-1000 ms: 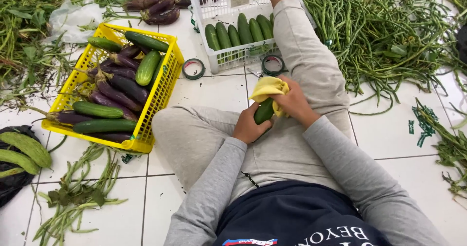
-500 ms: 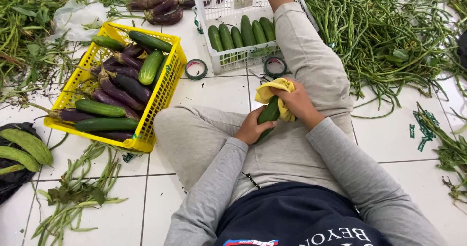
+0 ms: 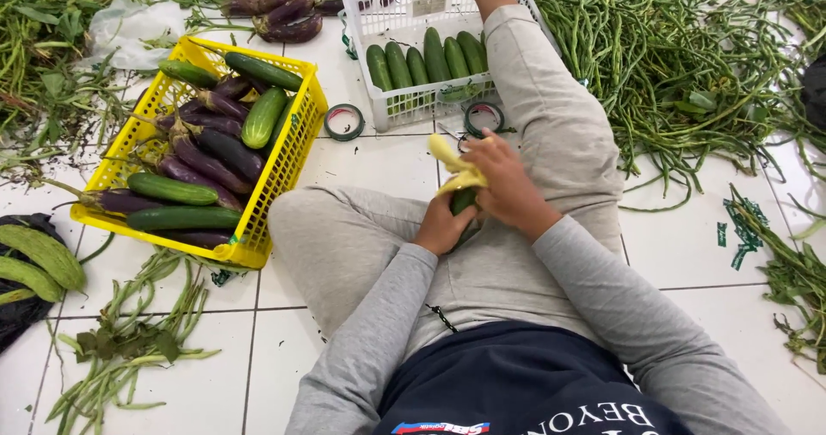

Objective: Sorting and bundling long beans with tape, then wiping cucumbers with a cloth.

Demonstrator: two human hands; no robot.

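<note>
Head view: left hand (image 3: 443, 227) closed round the lower end of a dark green cucumber (image 3: 463, 201) in the lap. Right hand (image 3: 508, 190) clamps a crumpled yellow cloth (image 3: 456, 166) over its top; a second ago the cloth sat lower, so wiping has moved up. Far: white plastic crate (image 3: 404, 18) of cucumbers. Left: yellow plastic basket (image 3: 288, 160) with purple aubergines (image 3: 211, 147). Two tape rolls (image 3: 344, 122) lie between.

Setting: produce sorting area, likely market or packing room. White tiled floor (image 3: 370, 168) serves as work surface. Yellow crate (image 3: 284, 164) of cucumbers and eggplants; right of it, white basket (image 3: 404, 9) of cucumbers; beyond that, long-bean heap (image 3: 688, 48).
</note>
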